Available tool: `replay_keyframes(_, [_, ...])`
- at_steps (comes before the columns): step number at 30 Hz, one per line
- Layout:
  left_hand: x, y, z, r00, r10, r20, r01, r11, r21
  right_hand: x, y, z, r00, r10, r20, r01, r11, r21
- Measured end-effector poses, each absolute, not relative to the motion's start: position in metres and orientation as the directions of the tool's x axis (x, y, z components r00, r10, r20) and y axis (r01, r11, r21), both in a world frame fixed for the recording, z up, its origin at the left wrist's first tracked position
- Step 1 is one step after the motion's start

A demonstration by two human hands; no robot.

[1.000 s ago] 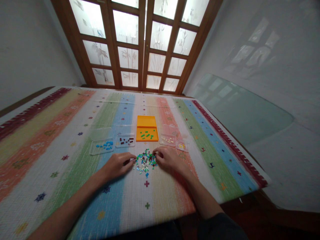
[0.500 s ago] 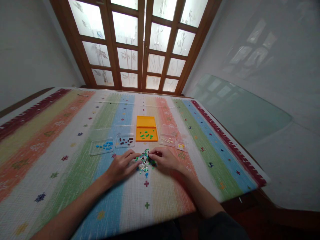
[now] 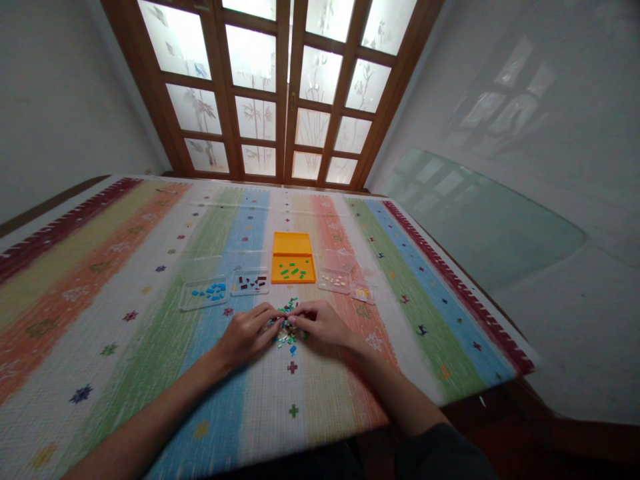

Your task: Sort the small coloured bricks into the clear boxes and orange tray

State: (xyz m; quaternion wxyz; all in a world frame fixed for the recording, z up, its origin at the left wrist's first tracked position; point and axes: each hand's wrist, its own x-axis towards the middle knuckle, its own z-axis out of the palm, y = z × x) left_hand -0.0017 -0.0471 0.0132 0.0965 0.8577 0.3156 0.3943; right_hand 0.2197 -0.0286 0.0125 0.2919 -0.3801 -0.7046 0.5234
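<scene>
A small heap of tiny mixed-colour pieces (image 3: pixel 287 324) lies on the striped tablecloth in front of me. My left hand (image 3: pixel 246 335) rests on the cloth at the heap's left side, fingers curled and fingertips touching the pieces. My right hand (image 3: pixel 321 323) lies on the heap's right side, fingers curled inward over the pieces. The fingertips of both hands nearly meet over the heap, so much of it is hidden. Whether either hand pinches a piece is too small to tell.
Behind the heap stands a row of shallow trays: a clear one with blue pieces (image 3: pixel 203 293), a clear one with dark red pieces (image 3: pixel 250 281), an orange one with green pieces (image 3: pixel 293 267), a clear one with pale pieces (image 3: pixel 335 279), and a small one with yellow pieces (image 3: pixel 363 291). The table's right edge (image 3: pixel 470 293) drops off beside a wall.
Both hands have slid inward toward each other, squeezing the spread-out pieces into a tighter heap and covering more of it.
</scene>
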Motion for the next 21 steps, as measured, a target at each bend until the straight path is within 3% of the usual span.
replay_keyframes(10, [-0.006,-0.043,0.014,0.473,0.697,0.539,0.482,-0.716,0.504,0.222,-0.027,0.019,-0.493,0.869,0.036,0.264,0.189,-0.946])
replay_keyframes(15, [-0.03,-0.024,0.031,0.324,0.797,0.51,0.63,-0.584,0.512,0.242,-0.015,0.03,-0.324,0.942,0.091,0.467,0.243,-0.85])
replay_keyframes(21, [-0.057,0.005,0.045,0.212,0.879,0.428,0.749,-0.427,0.507,0.255,-0.011,0.031,-0.388,0.921,0.012,0.682,0.296,-0.669])
